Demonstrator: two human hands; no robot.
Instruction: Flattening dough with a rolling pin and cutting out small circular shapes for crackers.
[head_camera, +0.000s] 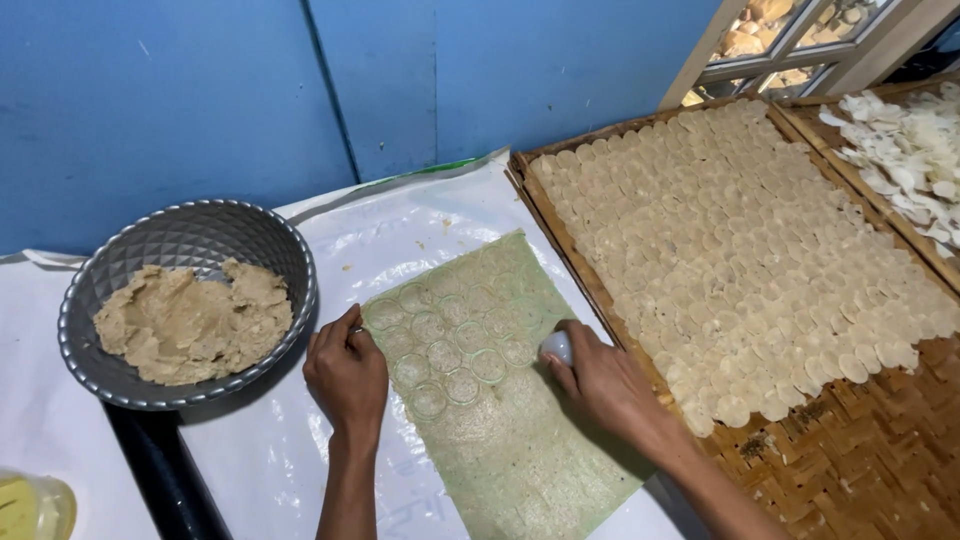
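Head view. A thin greenish sheet (500, 400) of rolled dough lies flat on the white-covered counter (260, 470), running from the centre toward the near edge. Its far half is stamped with rows of round cuts, still lying in the sheet.

The right hand (605, 385) rests on the sheet's right edge, its grip closed around a small round white cutter (556, 346), which is pressed on the dough just right of the stamped rows.

The left hand (347, 372) sits at the sheet's left edge, fingers curled and holding nothing, fingertips touching the dough's border.

Left of the hands, a grey faceted bowl (180, 240) holds a lump of tan dough (190, 320); the bowl is just beside the left hand.

Right of the sheet, touching its far corner, a woven bamboo tray (850, 460) carries dense rows of pale cut discs (740, 250); its near right part is bare.

At far right a second tray (800, 112) holds loose white pieces (905, 150). A blue wall (300, 90) stands behind.
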